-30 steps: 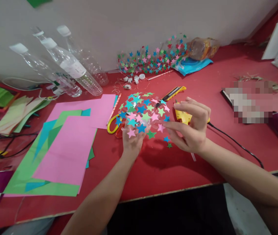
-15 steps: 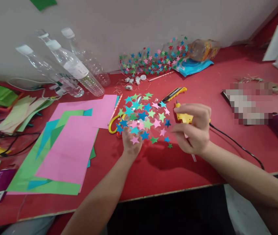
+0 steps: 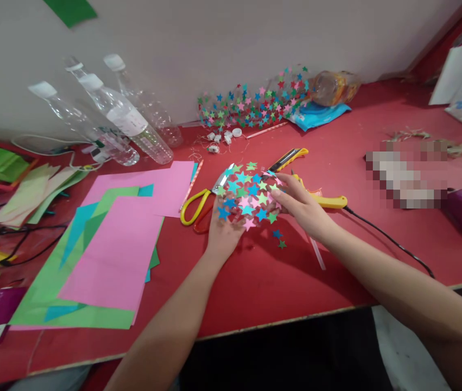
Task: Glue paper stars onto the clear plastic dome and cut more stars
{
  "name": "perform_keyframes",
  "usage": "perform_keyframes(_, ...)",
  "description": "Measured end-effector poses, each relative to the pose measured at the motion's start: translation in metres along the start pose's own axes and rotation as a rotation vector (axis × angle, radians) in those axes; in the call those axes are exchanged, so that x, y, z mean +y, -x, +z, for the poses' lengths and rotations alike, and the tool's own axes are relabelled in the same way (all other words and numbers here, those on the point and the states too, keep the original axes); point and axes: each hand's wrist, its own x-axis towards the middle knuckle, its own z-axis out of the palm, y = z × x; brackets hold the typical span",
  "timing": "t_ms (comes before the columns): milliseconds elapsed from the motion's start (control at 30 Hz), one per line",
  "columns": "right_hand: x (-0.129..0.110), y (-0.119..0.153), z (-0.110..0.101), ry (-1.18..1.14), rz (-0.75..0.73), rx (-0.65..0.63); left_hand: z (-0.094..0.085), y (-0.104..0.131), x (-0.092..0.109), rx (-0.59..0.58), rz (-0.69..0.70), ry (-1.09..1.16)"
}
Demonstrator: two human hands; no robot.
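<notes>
"So, what's biggest?"

"A red table (image 3: 255, 293), with coloured paper (image 3: 108, 250) on its left."

"And the hands?"

"Left hand (image 3: 226, 231) and right hand (image 3: 302, 206) both grasp the star-covered plastic (image 3: 254, 200) above the table's middle, the left's fingers partly hidden."

"Smaller things?"

"A yellow glue gun (image 3: 331, 202) behind the right hand, scissors (image 3: 216, 187) left of the plastic, two stars (image 3: 277, 234) on the table."

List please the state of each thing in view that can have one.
Star-covered clear piece, held in left hand, right hand touching it
Scissors, lying, blades partly hidden
Utility knife, lying, blade position unclear
Yellow glue gun, lying, corded, power unclear
Clear bottles, standing, capped
Orange-labelled jar, on its side
Blue packet, lying, seal unclear
</notes>
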Motion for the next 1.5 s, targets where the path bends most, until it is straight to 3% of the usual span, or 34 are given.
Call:
perform_keyframes(333,0.018,-0.017,-0.005,0.288,-0.080,0.093,0.001,0.003,0.022,-0.095,0.210,-0.464)
perform_keyframes(467,0.016,-0.018,-0.006,0.342,-0.091,0.110,-0.002,0.005,0.028,-0.145,0.246,-0.471)
perform_keyframes(667,0.015,-0.018,-0.012,0.354,-0.111,0.119,-0.002,0.007,0.031,-0.114,0.224,-0.414)
perform_keyframes(867,0.011,-0.014,-0.014,0.507,-0.183,0.163,-0.006,0.008,0.032,-0.113,0.216,-0.408)
perform_keyframes(1067,-0.011,-0.005,-0.024,0.706,-0.291,0.282,-0.015,0.004,0.040,-0.006,0.330,-0.396)
perform_keyframes(1133,-0.022,0.002,-0.029,0.837,-0.285,0.099,-0.015,0.009,0.047,0.096,0.470,-0.383)
perform_keyframes(1233,-0.030,0.014,-0.031,1.145,-0.221,-0.385,-0.010,0.019,0.057,0.195,0.686,-0.334)
perform_keyframes(1267,-0.029,0.018,-0.029,1.254,-0.196,-0.487,-0.008,0.023,0.059,0.194,0.728,-0.325)
perform_keyframes(1367,-0.020,0.027,-0.021,1.479,-0.219,-0.584,-0.004,0.029,0.059,0.176,0.761,-0.330)
perform_keyframes(1500,-0.006,0.032,-0.015,1.509,-0.361,-0.594,-0.006,0.029,0.058,0.197,0.693,-0.323)
